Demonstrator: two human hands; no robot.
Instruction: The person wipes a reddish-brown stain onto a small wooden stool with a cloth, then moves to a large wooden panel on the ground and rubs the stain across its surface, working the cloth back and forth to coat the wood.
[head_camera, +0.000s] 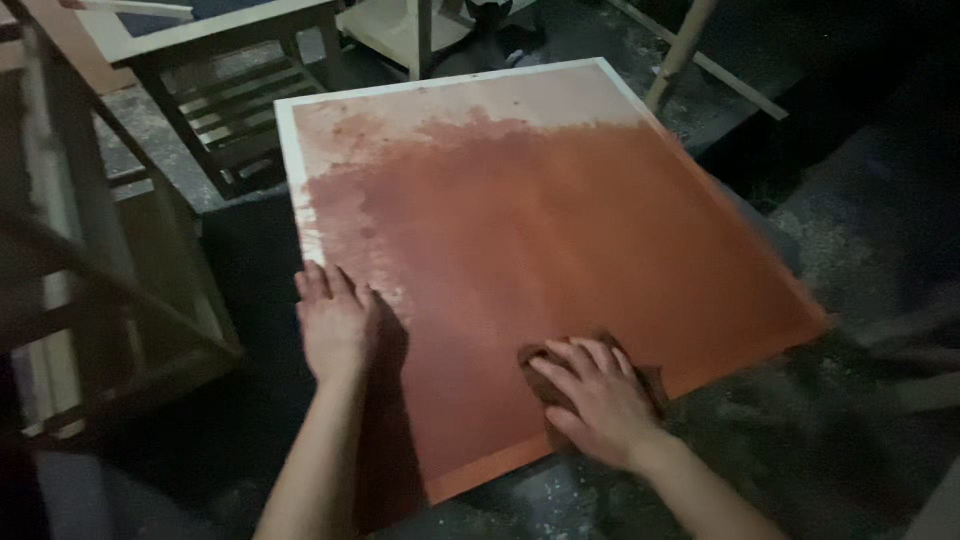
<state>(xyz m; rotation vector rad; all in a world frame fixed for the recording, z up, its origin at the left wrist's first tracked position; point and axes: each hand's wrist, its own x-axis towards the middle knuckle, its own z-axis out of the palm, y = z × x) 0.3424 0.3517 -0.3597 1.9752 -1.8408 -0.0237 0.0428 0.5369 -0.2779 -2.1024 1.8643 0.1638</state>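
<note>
A large square wooden board (540, 230) lies flat in front of me, stained reddish-brown over most of its face, with a pale bare strip along the far edge and left side. My left hand (334, 322) rests flat, fingers together, on the board's left edge. My right hand (595, 400) presses a dark stained rag (540, 362) onto the board near its front edge, fingers spread over the cloth.
A slatted wooden frame (225, 110) stands beyond the board at the back left. Wooden rails of another frame (70, 250) rise at the left. A leaning stick (680, 50) is at the back right. The dark floor (860, 250) is dusty.
</note>
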